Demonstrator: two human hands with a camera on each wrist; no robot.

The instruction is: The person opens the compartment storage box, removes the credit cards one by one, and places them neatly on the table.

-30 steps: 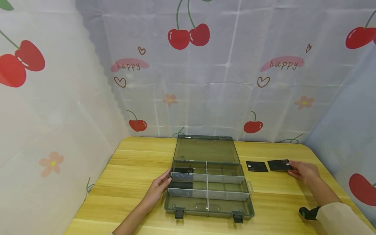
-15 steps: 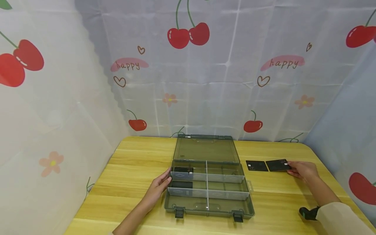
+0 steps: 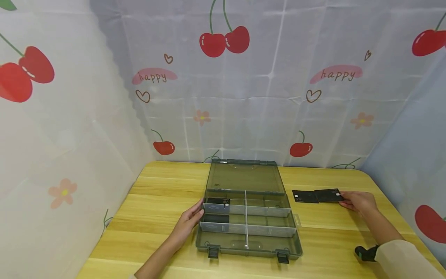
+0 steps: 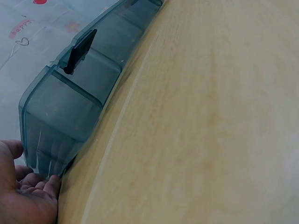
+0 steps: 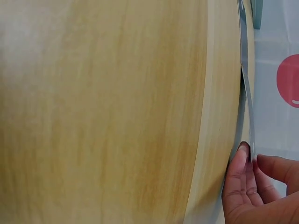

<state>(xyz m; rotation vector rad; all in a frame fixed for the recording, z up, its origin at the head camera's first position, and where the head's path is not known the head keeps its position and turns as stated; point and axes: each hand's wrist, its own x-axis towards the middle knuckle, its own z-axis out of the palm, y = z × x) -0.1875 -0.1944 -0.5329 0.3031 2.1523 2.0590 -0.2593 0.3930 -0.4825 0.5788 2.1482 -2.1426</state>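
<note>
My right hand (image 3: 360,201) pinches a black card (image 3: 328,195) by its right end, thumb on top and fingers below. In the right wrist view the held card (image 5: 248,107) shows edge-on, its near end raised off the table. Its far end overlaps the right edge of a second black card (image 3: 304,197) lying flat. My left hand (image 3: 188,221) grips the left side of a translucent grey-green compartment box (image 3: 258,254), thumb at the rim and fingers curled at the side wall (image 4: 56,126). A black card (image 3: 216,201) sits in the back-left compartment and another dark card (image 3: 216,219) in the middle-left one.
The box lid (image 3: 245,176) lies folded back toward the curtain (image 3: 251,124). White dividers (image 3: 266,231) split the box into several compartments. Two black latches (image 3: 213,252) hang at its front. A black strap piece (image 3: 366,253) shows beside my right sleeve (image 3: 405,259).
My right hand has slid the held card slightly left, from a small gap until it overlaps the flat card's edge. The left hand and the box stay in place.
</note>
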